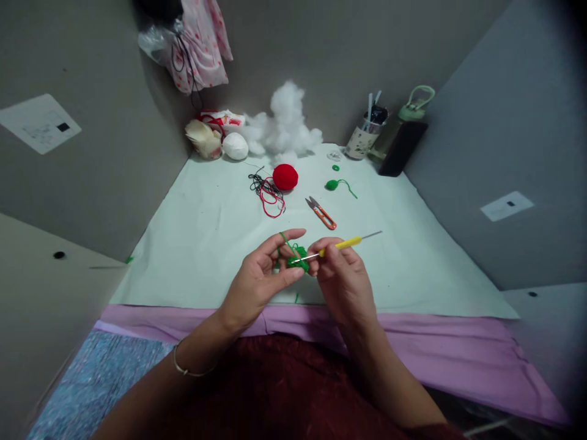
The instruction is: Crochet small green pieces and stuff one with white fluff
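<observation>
Between my hands is a small green crochet piece [299, 264], held above the near part of the table. My left hand [263, 269] pinches it, and green yarn [288, 242] passes over the raised index finger. In my right hand [343, 269] is a crochet hook [349, 242] with a yellow handle, gripped like a pen. The hook's metal tip lies against the green piece; whether it is inside a stitch I cannot tell. Beyond my hands, thread snips [321, 214] with orange handles rest on the cloth.
A red yarn ball [285, 177] and tangled black yarn [262, 183] lie mid-table. White stuffing [288, 122] and a white ball [235, 146] sit behind. At right are a small green piece [331, 184], a pen cup [361, 140], a bottle [410, 113] and a dark phone-like slab [403, 148]. Panels enclose the table.
</observation>
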`<state>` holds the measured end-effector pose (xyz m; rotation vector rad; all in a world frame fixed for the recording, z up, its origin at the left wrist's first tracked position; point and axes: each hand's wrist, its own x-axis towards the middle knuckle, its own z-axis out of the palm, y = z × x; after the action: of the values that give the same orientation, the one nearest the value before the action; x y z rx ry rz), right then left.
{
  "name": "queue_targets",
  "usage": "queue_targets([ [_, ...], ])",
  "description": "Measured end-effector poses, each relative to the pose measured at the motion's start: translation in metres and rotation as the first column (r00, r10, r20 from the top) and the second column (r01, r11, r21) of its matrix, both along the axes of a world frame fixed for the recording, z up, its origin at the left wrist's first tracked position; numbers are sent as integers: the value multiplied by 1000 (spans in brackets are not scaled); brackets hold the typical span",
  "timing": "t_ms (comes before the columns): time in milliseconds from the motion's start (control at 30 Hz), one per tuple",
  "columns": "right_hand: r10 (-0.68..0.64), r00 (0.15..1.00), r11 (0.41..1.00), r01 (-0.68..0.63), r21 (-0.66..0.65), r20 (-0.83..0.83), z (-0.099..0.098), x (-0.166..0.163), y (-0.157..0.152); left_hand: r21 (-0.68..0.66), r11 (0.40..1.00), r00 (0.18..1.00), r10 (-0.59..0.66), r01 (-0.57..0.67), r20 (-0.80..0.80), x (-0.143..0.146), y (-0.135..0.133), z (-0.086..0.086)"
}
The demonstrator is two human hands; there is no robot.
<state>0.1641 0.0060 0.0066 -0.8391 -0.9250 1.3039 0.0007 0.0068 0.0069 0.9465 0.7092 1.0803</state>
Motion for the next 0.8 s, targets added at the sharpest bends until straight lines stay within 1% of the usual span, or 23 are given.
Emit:
queue_targets([
  [67, -53, 996, 998, 50, 50, 64, -5, -4, -2, 17, 999, 997, 43, -42, -70, 2, -1, -1],
  [133, -79, 987, 992, 65, 104, 138, -8, -5, -5, 25, 999, 996, 46, -45, -76, 4, -2, -1],
  [233, -51, 967, 983, 4, 185, 251, -7, -1, -7, 33, 996, 996, 86, -85, -27, 2, -2, 3],
  [300, -49, 934, 976, -31, 216, 354, -5, 3, -4, -19, 990, 990, 141, -140, 13, -1, -1, 6],
  [333, -68, 899, 969, -44, 244, 433, -5, 6, -2, -62, 984, 986, 167, -164, 32, -4, 0, 8],
  [367, -98, 842, 957, -67, 282, 531, -7, 8, 2, -105, 978, 981, 188, -181, 54, -6, 1, 10],
  [400, -135, 757, 940, -107, 325, 639, -9, 10, 7, -146, 971, 976, 204, -191, 78, -9, 3, 12],
  [433, -177, 647, 917, -166, 363, 742, -13, 11, 13, -179, 964, 971, 217, -196, 103, -11, 4, 13],
  [467, -207, 520, 896, -240, 374, 829, -18, 13, 18, -206, 958, 966, 226, -197, 124, -14, 7, 15],
  [533, -221, 280, 876, -365, 316, 934, -26, 18, 30, -244, 948, 959, 244, -205, 142, -19, 12, 19],
  [567, -198, 193, 874, -409, 262, 961, -28, 21, 35, -254, 942, 955, 262, -221, 141, -23, 14, 22],
  [600, -164, 149, 872, -440, 214, 975, -28, 26, 39, -262, 934, 950, 283, -241, 133, -26, 16, 25],
  [633, -123, 149, 872, -456, 179, 981, -25, 33, 43, -262, 926, 941, 312, -271, 130, -31, 18, 28],
  [667, -74, 194, 878, -453, 156, 978, -20, 42, 47, -262, 916, 930, 345, -304, 126, -37, 19, 31],
  [733, 26, 383, 901, -409, 144, 923, -7, 64, 56, -236, 900, 909, 400, -366, 114, -53, 17, 34],
  [800, 125, 571, 931, -350, 103, 811, 8, 91, 68, -217, 885, 896, 437, -413, 78, -77, 11, 32],
])
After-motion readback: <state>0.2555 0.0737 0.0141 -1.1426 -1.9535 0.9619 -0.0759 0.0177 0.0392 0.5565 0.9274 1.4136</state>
